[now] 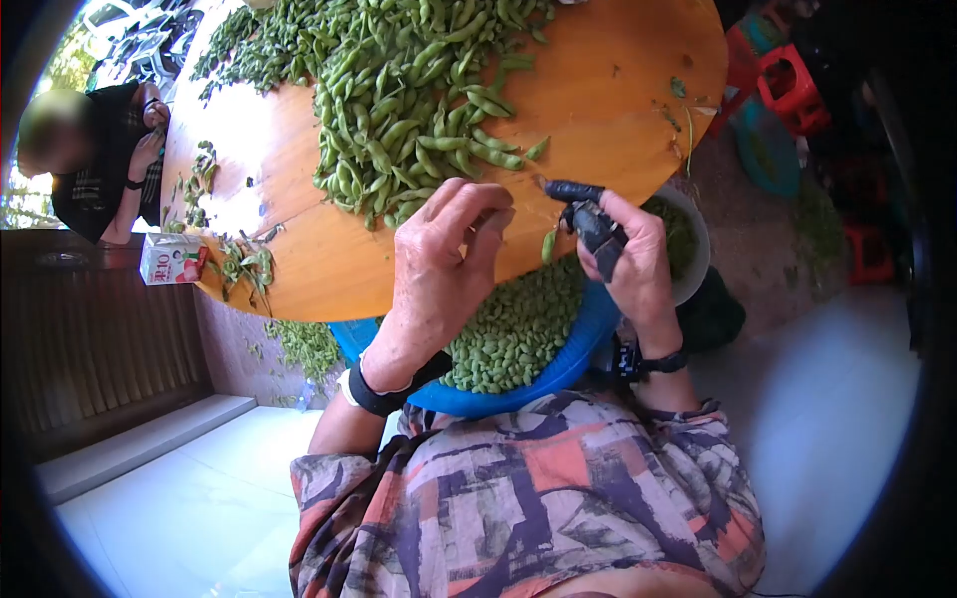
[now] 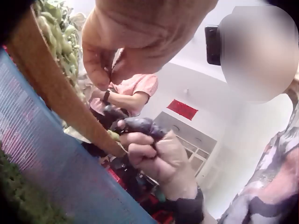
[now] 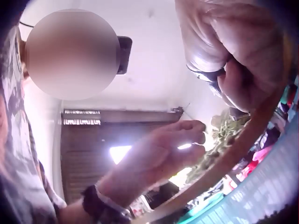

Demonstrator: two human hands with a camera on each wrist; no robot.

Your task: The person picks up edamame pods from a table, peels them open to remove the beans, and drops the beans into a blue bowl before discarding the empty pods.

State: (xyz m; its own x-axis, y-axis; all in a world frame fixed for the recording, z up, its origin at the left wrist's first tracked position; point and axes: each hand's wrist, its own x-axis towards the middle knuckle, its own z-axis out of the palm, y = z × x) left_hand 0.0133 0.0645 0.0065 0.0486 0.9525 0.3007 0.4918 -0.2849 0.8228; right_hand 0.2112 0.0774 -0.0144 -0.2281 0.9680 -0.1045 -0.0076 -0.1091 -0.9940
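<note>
Over the table's near edge the left hand [image 1: 439, 249] bends its thumb and fingers toward each other, a gap between them and nothing visible held. To its right, the right hand [image 1: 633, 249] has black wrapping on thumb and forefinger. A green pod [image 1: 548, 246] hangs beside its curled fingers; the left wrist view shows the pod [image 2: 113, 135] against the right hand [image 2: 156, 156]. Many green pods [image 1: 379, 120] are heaped on the orange table [image 1: 598, 90]. Shelled beans [image 1: 508, 334] fill a blue basin [image 1: 434, 401] below the hands.
Behind the right hand stands a pale bucket [image 1: 701, 254] with green contents. A drink carton [image 1: 171, 259] and leafy scraps [image 1: 242, 264] lie at the table's left edge. Another person [image 1: 100, 159] sits beyond. Red stools [image 1: 793, 88] are at the upper right.
</note>
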